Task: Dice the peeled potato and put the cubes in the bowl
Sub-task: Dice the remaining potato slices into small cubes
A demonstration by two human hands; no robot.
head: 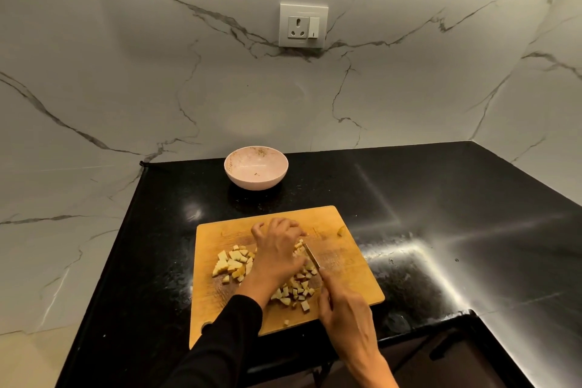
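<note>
Left hand: fingers curled, tips pressed down on a small uncut potato piece beside the blade.
Right hand: fingers wrapped round the knife handle, blade tip down at the potato.
Potato cubes: lay in two loose heaps on the cutting board.
Bowl: stood behind the board on the black counter, well apart, holding no cubes.
</note>
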